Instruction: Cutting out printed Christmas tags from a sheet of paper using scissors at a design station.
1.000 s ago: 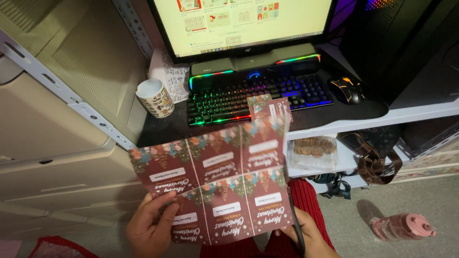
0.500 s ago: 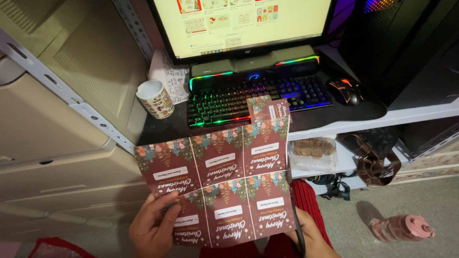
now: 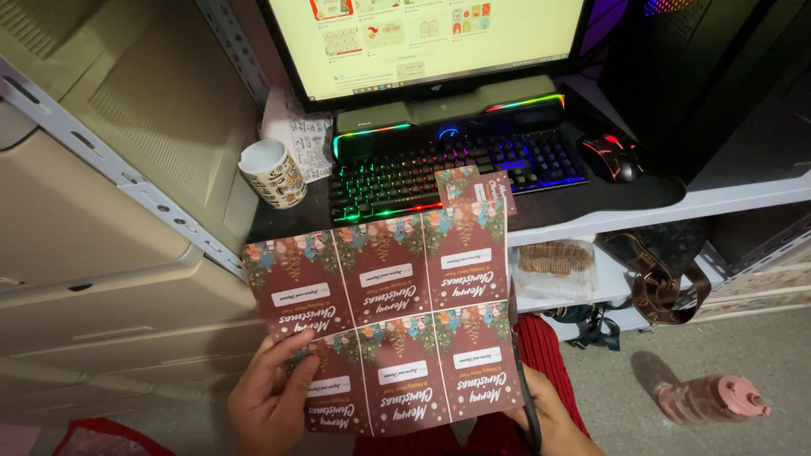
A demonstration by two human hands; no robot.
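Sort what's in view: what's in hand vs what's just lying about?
In hand:
- printed card sheet, dark red, six panels, held by left hand and right hand
- black looped tool in the right hand's grip, kind unclear

Lying about:
- mug
- lit keyboard
- mouse
- monitor
- pink bottle
- brown bag

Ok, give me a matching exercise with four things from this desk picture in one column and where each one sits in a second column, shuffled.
Things:
1. printed sheet
2. mug
3. mouse
4. pink bottle

Places:
A. on the floor, lying on its side
B. right of the keyboard
C. left of the keyboard
D. held between the left hand and the right hand

Pairs: 1-D, 2-C, 3-B, 4-A
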